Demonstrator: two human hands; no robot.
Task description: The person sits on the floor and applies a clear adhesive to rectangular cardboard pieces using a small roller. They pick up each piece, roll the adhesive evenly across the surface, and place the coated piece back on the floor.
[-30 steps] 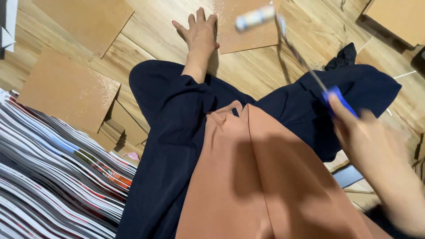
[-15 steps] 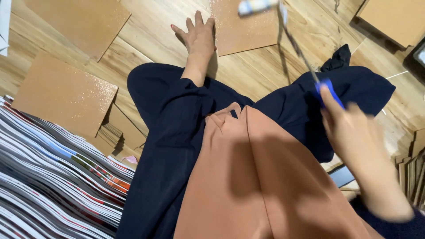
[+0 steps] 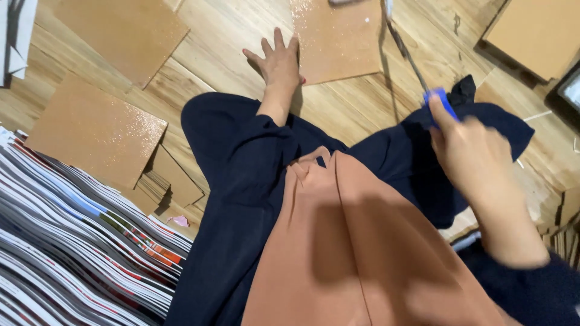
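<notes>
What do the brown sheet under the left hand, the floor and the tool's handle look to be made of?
The brown sheet looks like cardboard, matte brown, with a wet-looking speckled sheen. The floor looks like wood planks, with visible grain and seams. The handle in the right hand looks like blue plastic; its thin shaft is probably metal.

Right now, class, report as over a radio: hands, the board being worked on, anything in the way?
Left hand flat on glittery brown board, pinning its edge. Right hand grips blue-handled roller, head cropped at frame top. Nothing between roller and board.

Brown glittery boards [image 3: 338, 39] lie on pale wood floor [image 3: 223, 36] (blue handle [image 3: 440, 102], navy sleeves [image 3: 241, 139]).
</notes>
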